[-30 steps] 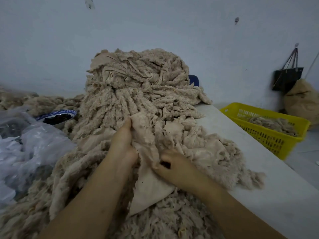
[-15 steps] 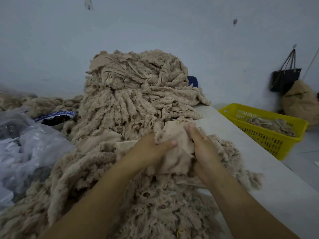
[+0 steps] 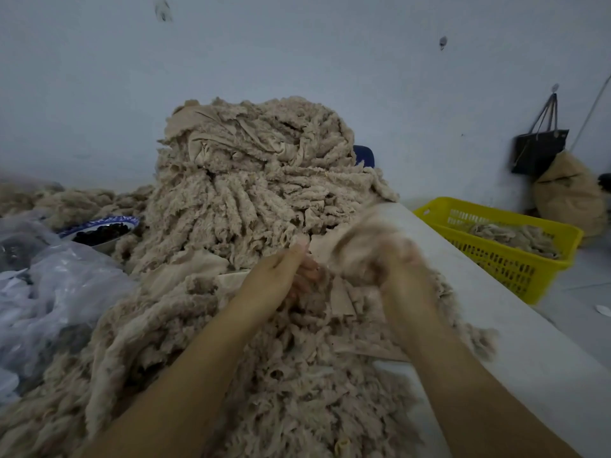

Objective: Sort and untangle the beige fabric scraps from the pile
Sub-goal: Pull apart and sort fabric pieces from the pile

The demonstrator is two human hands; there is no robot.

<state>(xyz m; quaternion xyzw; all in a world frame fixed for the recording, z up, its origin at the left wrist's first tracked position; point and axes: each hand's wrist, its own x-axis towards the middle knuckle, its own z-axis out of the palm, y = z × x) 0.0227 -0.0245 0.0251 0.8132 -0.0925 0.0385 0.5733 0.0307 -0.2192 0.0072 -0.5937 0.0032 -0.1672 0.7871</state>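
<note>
Beige fabric scraps are heaped in a tall mound at the table's far middle and spill down toward the viewer across its left and centre; the texture is woolly and frayed, with ropey, curled strands. In the mound's middle these strands fan downward and outward, long axes running from the wall toward the viewer; near the crest, smoother flat bands are folded crosswise. The left hand is set into the scraps at the mound's foot, thumb raised, fingers bent among the fibres; whether anything is pinched cannot be told. The right hand is smeared by blur just beside it; its fingers appear clenched round a loose scrap, which is drawn out from the fist up and to the left. A flat smooth strip is seen below and between the hands, roughly upright. The table is pale and matte along its right edge. A yellow latticed plastic basket is placed beyond that edge, with similar scraps inside. Crumpled translucent plastic sheeting is bunched at left; a blue-rimmed bowl of dark pieces is lodged behind it, against the scraps.
</note>
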